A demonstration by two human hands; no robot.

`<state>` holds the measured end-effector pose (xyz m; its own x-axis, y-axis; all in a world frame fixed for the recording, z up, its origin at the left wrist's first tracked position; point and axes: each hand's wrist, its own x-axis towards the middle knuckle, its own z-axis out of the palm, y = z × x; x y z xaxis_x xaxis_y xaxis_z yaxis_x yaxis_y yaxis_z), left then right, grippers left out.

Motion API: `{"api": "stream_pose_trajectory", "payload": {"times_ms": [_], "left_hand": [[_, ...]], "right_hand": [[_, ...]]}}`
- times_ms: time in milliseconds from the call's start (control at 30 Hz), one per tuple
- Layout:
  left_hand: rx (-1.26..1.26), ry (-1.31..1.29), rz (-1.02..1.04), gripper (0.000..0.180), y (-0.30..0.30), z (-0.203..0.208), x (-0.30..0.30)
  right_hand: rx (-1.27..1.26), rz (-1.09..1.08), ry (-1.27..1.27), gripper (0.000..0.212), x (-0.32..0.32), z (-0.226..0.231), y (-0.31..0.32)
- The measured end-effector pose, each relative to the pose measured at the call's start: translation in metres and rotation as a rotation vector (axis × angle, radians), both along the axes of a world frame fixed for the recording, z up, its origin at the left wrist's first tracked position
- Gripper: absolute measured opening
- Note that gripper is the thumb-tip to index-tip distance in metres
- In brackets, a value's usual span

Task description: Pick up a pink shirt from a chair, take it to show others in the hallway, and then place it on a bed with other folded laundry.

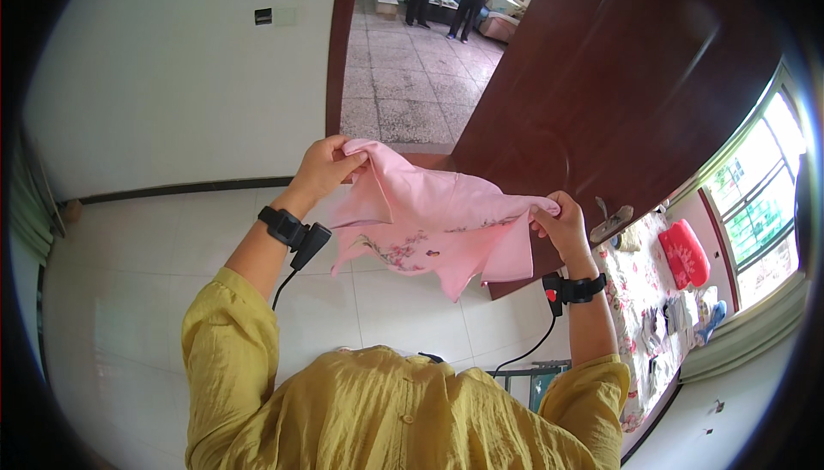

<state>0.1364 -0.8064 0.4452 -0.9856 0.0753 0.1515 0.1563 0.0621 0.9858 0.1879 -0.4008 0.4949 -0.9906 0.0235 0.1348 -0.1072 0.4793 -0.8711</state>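
A pink piece of cloth (421, 204) with a printed spray of flowers hangs stretched in the air between my two hands. My left hand (329, 168) pinches its upper left corner. At the other end, my right hand (560, 219) grips the upper right edge, a little lower than the left. The fabric sags in folds, with its lower points dangling free. Whether it is a garment or a plain cloth I cannot tell. Each wrist wears a black strap with a small device and a cable.
A dark red door (601, 84) stands open just beyond my right hand, its metal handle (611, 219) close by. Through the doorway two people stand in another room. To the right is a bed (622, 324) with a floral cover, a red pillow (684, 254) and folded clothes (681, 315).
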Motion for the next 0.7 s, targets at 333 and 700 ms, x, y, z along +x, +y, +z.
{"api": "stream_pose_trajectory", "payload": {"times_ms": [333, 700], "left_hand": [[-0.118, 0.054, -0.009, 0.022, 0.003, 0.006, -0.017], [0.442, 0.167, -0.172, 0.024, 0.018, 0.035, 0.021]], "right_hand": [[0.194, 0.053, 0.303, 0.015, -0.023, 0.003, 0.013], [-0.62, 0.309, 0.306, 0.012, 0.017, 0.024, 0.023]]}}
